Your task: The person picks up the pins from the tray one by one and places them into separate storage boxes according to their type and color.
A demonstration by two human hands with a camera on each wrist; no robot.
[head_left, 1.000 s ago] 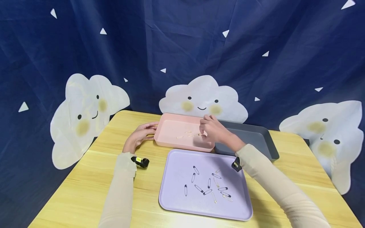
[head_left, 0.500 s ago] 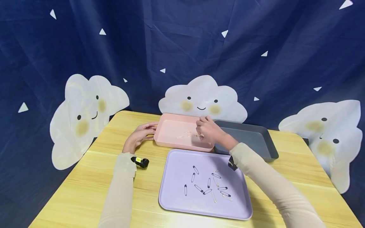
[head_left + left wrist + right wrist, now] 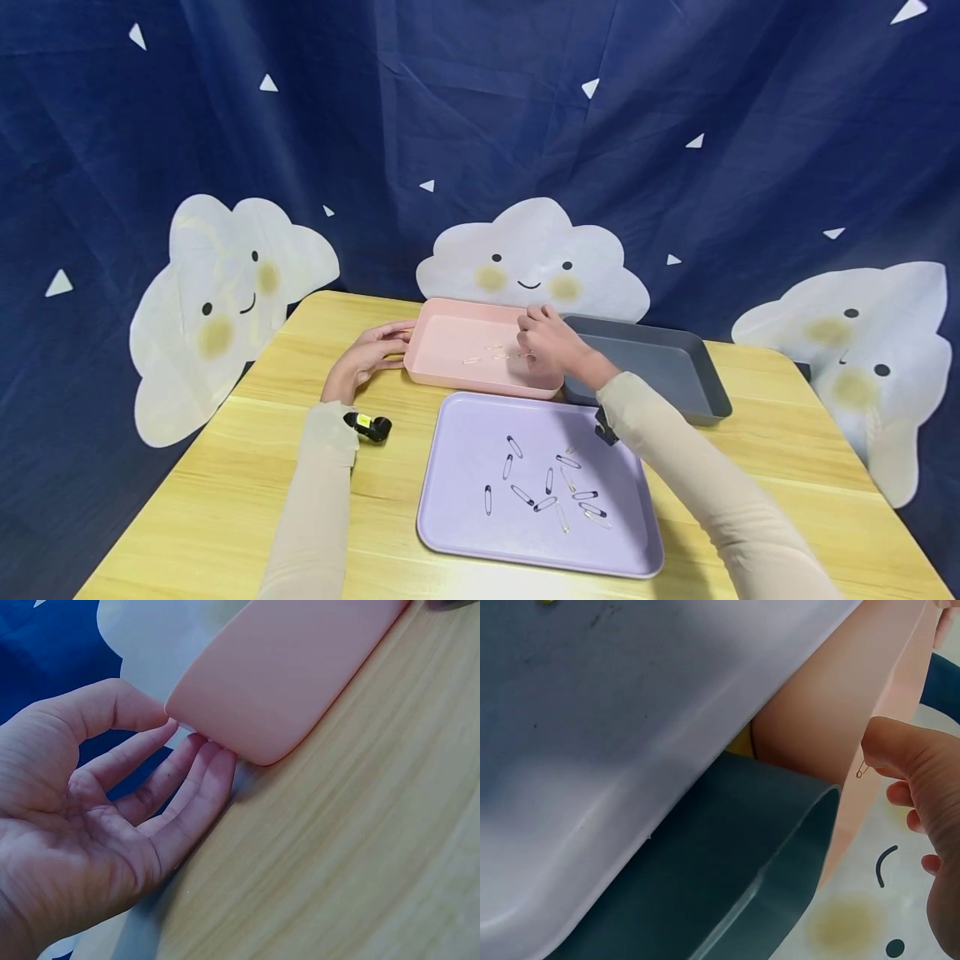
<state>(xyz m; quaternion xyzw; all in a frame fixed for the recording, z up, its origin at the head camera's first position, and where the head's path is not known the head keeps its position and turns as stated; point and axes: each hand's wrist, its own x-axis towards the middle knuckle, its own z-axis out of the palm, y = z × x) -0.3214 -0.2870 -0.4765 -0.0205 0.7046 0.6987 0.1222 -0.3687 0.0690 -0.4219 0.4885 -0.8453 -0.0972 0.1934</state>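
Right of centre in the head view, the right grip (image 3: 553, 343) pinches a gold pin (image 3: 860, 771) over the pink tray (image 3: 441, 337), loose pins (image 3: 471, 361) just left of that grip.

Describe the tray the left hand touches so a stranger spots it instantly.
On the wooden table, past the purple tray, find the pink tray left of the dark grey tray. Only this one is pink, with gold pins inside.

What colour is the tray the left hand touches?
The tray is pale pink, seen best in the head view.
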